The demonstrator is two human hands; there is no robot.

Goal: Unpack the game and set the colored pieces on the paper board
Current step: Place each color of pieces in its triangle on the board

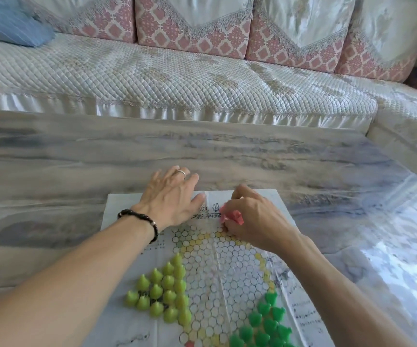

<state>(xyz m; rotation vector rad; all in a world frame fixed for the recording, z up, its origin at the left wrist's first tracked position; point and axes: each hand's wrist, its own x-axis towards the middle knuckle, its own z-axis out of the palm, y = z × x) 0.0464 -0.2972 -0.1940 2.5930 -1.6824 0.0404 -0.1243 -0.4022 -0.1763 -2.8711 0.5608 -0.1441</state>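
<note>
The thin, creased paper board (202,266), printed with small circles, lies on the glossy marbled table (77,156). On its left point stands a cluster of waxy, teardrop-shaped yellow-green pieces (162,294). At its far edge the left hand (174,196) presses flat, fingers spread. Beside it, the right hand (255,216) clutches several pink pieces (230,214). On the board's near-right point sit glossy darker green pieces (265,321).

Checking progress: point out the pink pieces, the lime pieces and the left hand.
pink pieces (231,214), head view, the bunch's exposed side.
lime pieces (168,296), head view, a middle piece.
left hand (171,197), head view, its back.
</note>
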